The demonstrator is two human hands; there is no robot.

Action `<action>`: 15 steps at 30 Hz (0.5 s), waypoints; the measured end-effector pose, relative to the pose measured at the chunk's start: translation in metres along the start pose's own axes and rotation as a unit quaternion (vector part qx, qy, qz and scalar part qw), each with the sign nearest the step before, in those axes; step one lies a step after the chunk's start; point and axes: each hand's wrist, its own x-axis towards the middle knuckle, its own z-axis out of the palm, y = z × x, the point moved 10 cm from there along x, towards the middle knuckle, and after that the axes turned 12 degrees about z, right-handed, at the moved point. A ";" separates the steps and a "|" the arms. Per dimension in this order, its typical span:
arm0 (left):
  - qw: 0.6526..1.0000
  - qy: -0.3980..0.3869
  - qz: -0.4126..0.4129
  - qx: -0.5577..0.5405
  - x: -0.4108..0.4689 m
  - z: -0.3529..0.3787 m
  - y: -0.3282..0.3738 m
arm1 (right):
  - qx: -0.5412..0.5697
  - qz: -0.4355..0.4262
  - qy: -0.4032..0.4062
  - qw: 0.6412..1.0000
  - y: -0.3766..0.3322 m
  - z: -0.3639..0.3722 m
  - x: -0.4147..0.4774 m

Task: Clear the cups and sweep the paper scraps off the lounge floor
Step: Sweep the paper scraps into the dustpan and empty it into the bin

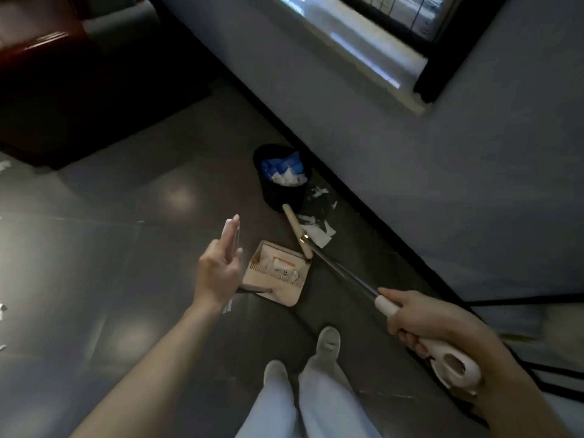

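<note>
Beside the bin (274, 195) lie torn white scraps (319, 237); right grip (423, 324) clamps broom (344, 275), left grip (216, 273) a bar (233, 232).

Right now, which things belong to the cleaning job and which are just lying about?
Job: dustpan, long handle gripped by right hand, pale flat thing (unclear what) held in left hand, black bin, paper scraps beside it.
Just there: dark wooden furniture, window.
</note>
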 end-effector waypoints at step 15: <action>0.998 -0.062 0.015 -0.007 0.069 0.100 0.042 | 0.158 0.002 0.033 0.987 -0.062 -0.175 0.096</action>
